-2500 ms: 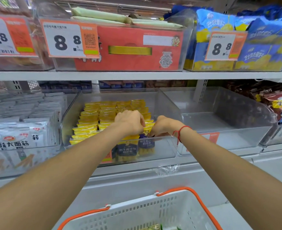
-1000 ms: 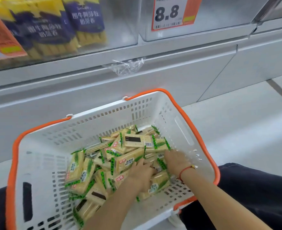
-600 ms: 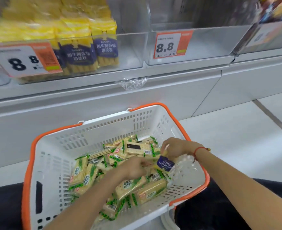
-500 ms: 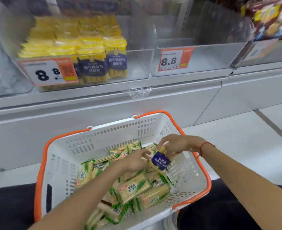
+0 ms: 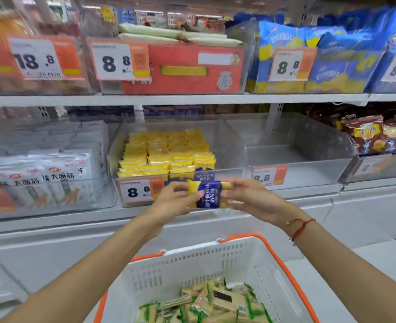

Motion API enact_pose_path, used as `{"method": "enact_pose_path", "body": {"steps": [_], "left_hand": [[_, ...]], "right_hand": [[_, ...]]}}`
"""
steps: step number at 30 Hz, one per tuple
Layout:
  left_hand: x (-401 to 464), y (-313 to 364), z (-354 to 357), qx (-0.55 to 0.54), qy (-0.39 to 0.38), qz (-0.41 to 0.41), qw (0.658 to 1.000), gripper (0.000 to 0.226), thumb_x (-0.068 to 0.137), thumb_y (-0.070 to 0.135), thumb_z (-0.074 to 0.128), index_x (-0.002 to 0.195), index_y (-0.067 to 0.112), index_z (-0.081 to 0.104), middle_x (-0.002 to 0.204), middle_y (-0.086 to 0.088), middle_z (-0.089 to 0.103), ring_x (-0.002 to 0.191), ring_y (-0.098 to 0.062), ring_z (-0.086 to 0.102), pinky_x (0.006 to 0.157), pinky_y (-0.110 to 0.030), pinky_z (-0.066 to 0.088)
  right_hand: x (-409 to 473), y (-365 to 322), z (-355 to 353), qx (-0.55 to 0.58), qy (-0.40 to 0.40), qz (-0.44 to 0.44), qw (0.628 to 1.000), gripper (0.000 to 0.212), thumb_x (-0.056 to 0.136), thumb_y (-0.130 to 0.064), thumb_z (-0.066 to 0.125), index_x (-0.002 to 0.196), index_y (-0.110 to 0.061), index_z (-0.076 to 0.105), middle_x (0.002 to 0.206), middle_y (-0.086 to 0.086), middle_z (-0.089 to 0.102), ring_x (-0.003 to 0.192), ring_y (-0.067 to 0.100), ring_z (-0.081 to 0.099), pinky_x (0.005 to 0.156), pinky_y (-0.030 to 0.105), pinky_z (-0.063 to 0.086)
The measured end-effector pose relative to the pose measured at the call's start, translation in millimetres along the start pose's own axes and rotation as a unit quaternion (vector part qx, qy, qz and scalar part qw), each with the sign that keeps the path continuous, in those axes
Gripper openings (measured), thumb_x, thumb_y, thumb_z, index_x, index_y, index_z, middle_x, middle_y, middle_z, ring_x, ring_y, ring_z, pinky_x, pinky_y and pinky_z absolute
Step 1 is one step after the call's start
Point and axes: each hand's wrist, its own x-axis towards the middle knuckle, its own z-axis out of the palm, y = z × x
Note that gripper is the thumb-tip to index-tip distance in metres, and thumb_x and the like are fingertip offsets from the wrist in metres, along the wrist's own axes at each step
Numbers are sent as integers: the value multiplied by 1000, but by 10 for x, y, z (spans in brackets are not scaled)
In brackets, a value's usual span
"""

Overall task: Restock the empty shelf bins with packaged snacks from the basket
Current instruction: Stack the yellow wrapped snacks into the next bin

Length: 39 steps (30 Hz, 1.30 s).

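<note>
Lifted out of the white perforated plastic basket with orange rim (image 5: 292, 271) since half a second before: one glossy blue-and-yellow flat snack packet (image 5: 208, 194). Pinched at either end between left hand (image 5: 173, 201) and right hand (image 5: 250, 198), fingers curled, before the clear rigid bin of matching yellow packets (image 5: 229, 138). Probably bound there.

One basket (image 5: 192, 264); two hands; five price tags.

Retail shop: tiered shelves (image 5: 192, 99) of clear bins (image 5: 297, 159) with snack packs, orange price tags (image 5: 120, 60), shopping basket (image 5: 192, 264).
</note>
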Motion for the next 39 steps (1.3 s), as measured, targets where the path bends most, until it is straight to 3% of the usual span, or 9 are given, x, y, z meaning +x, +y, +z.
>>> {"method": "enact_pose_path", "body": {"steps": [4,7,10,16,24,26,30,34,39], "left_hand": [[231,464,-154,91,72,226,967,24,86,12,69,108,16,59,110,2,64,108,-14,60,87,-18,48],[478,728,-155,235,78,307,919,23,89,13,64,111,22,64,114,6,66,111,-11,59,94,-35,49],[714,830,-65,382,91,303,868,27,92,22,59,118,30,63,122,9,64,117,-16,56,96,-39,47],[1012,701,84,579,1,134,804,30,93,34,55,122,36,63,125,-2,64,119,-25,54,94,-35,43],[920,632,109,657,12,185,730,33,94,19,40,120,29,58,118,-10,63,109,-33,55,81,-34,39],[864,608,80,649,11,192,736,33,97,21,38,121,29,58,119,-11,61,109,-34,54,78,-34,39],[678,500,33,612,36,251,749,36,97,23,41,131,26,53,140,4,47,131,-20,36,103,-36,32],[277,171,60,480,142,320,804,28,91,21,50,117,26,60,123,9,58,117,-17,44,94,-33,40],[-110,-486,-42,469,86,153,865,24,92,24,52,111,28,65,120,5,62,114,-18,53,84,-31,45]], "right_hand": [[265,-294,61,-230,161,-155,947,20,77,-6,75,92,-18,70,92,3,69,80,8,61,75,18,48],[483,-330,23,-338,259,-198,883,13,79,-18,74,90,-24,70,87,-8,70,82,8,63,77,25,51],[613,-250,-33,-368,271,-152,877,15,85,-22,67,99,-20,69,93,-4,72,91,15,66,84,33,52],[736,-157,-36,-481,224,-111,841,37,96,-14,41,131,-21,42,117,5,66,109,31,58,90,39,43],[816,-109,-50,-532,174,-65,826,43,96,-13,30,121,-26,63,123,5,65,117,26,53,102,34,29],[789,-106,-72,-539,157,-78,824,42,97,-14,32,123,-27,62,124,4,64,119,24,50,102,31,25],[652,-8,-111,-540,158,-150,813,41,94,-13,48,135,-18,51,133,4,57,125,24,45,105,30,22],[412,166,-93,-530,224,-247,780,39,86,-16,57,124,-14,57,123,5,58,119,24,47,102,34,30],[63,422,55,-587,160,-188,771,23,88,-13,58,109,-18,67,109,2,65,105,23,55,88,34,40]]}}
